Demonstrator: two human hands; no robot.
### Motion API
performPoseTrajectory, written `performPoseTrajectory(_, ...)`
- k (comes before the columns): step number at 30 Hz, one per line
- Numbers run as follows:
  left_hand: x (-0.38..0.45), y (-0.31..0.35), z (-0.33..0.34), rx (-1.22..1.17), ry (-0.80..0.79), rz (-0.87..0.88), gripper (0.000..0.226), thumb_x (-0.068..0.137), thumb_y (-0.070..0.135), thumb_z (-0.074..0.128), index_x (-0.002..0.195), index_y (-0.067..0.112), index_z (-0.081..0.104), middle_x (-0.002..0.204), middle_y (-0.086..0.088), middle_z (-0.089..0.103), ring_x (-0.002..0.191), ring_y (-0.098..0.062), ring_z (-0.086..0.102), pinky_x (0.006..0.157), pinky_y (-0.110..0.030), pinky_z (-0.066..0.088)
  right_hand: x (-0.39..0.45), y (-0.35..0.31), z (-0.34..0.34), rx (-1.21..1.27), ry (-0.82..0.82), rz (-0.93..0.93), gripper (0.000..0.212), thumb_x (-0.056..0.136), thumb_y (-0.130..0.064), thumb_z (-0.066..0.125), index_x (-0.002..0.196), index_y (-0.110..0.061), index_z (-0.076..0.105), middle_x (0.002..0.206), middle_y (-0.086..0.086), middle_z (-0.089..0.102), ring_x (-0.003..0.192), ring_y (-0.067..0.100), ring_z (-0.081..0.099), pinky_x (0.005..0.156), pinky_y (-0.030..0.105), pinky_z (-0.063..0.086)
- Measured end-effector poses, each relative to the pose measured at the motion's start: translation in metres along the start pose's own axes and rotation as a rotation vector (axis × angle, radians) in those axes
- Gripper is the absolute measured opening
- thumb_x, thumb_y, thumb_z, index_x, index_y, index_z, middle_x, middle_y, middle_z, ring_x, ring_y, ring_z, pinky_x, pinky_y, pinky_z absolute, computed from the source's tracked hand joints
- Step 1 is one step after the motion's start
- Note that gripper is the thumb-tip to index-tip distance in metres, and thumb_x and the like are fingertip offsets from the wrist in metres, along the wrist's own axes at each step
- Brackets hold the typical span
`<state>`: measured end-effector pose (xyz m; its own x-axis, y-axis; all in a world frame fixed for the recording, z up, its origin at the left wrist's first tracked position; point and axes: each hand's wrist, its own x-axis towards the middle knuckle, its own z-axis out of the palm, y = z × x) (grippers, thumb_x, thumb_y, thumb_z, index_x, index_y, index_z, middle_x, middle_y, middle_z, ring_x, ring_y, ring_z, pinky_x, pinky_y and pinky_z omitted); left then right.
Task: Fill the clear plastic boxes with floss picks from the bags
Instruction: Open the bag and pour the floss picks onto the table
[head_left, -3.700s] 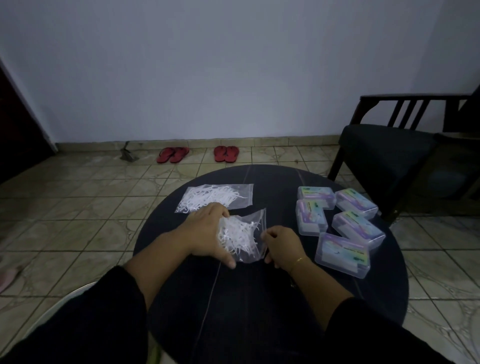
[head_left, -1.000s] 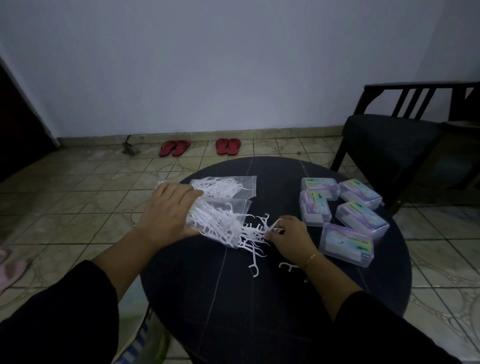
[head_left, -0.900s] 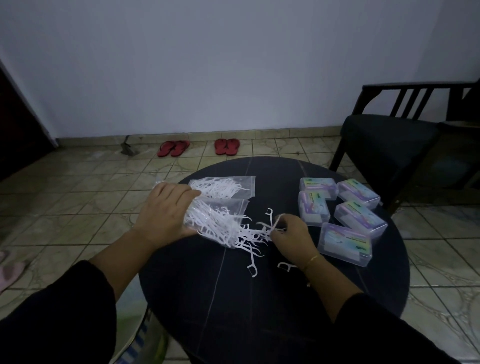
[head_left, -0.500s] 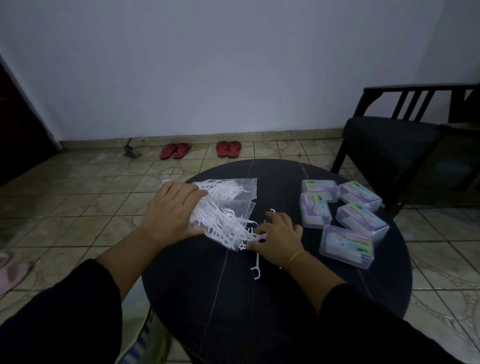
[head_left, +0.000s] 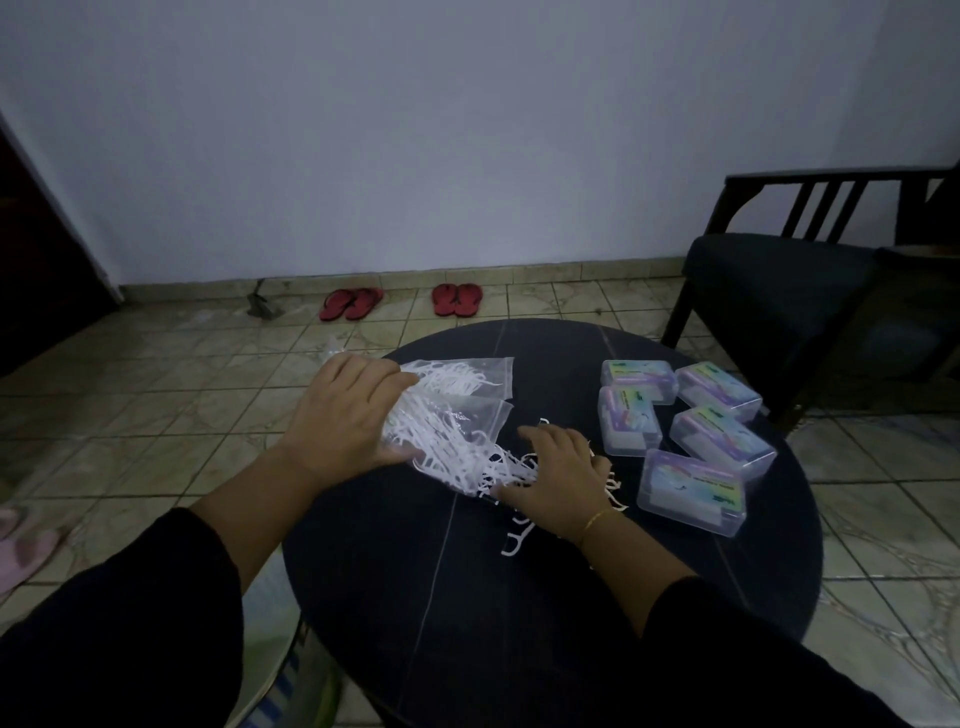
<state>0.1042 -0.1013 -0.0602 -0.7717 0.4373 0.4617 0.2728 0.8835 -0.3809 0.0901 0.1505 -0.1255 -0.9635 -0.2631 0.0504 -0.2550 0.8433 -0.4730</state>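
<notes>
Dozens of light, springy, tangle-prone floss picks (head_left: 506, 470) are spilled on the table (head_left: 519, 623) from the bag (head_left: 457, 431) gripped by the left hand (head_left: 348, 415), best gathered by their handles under the flat, empty right hand (head_left: 556, 473).

Round dark table (head_left: 545, 623) bears bags (head_left: 483, 374), boxes (head_left: 693, 491), picks (head_left: 511, 543).

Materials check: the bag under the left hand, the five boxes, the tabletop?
Bag: thin clear plastic film, glossy; white picks show through, and it creases. Boxes: rigid clear plastic, slightly frosted, with colourful labels. Table: dark, smooth, faintly reflective with pale streaks; possibly stone or laminate, cannot tell.
</notes>
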Motion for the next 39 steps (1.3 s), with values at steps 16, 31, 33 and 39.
performPoseTrajectory(16,-0.002,-0.003,0.004,0.053,-0.022,-0.012,0.088,0.063,0.079,0.051,0.12,0.011,0.057,0.112,-0.009,0.062,0.1,-0.027,0.058,0.094,-0.039,0.033,-0.004,0.006,-0.005,0.14,0.082,0.022,0.072,0.078,-0.04,0.063,0.142,-0.032,0.031,0.147,-0.009,0.031,0.139,0.015,0.018,0.109,0.042,0.015)
performPoseTrajectory(31,0.014,-0.007,-0.007,0.035,0.051,0.014,0.083,0.066,0.076,0.043,0.121,0.013,0.048,0.109,-0.01,0.062,0.096,-0.029,0.058,0.091,-0.04,0.033,0.01,-0.003,-0.005,-0.123,0.043,-0.035,0.036,0.086,-0.048,0.054,0.119,-0.035,0.059,0.143,-0.009,0.038,0.136,0.016,0.021,0.105,0.042,0.017)
performPoseTrajectory(33,0.014,-0.008,-0.007,0.032,0.063,-0.002,0.085,0.066,0.077,0.043,0.119,0.011,0.053,0.109,-0.011,0.062,0.096,-0.029,0.058,0.091,-0.04,0.032,0.009,0.001,-0.007,-0.128,0.059,-0.013,0.037,0.086,-0.045,0.054,0.121,-0.034,0.059,0.143,-0.01,0.038,0.136,0.015,0.022,0.105,0.042,0.018)
performPoseTrajectory(39,0.014,-0.003,-0.006,0.031,0.086,-0.023,0.087,0.065,0.078,0.043,0.117,0.009,0.056,0.108,-0.011,0.062,0.095,-0.03,0.057,0.09,-0.041,0.033,0.008,-0.004,-0.008,-0.09,-0.054,-0.031,0.074,0.072,-0.068,0.06,0.137,-0.037,0.042,0.153,-0.006,0.022,0.142,0.019,0.008,0.11,0.05,0.009)
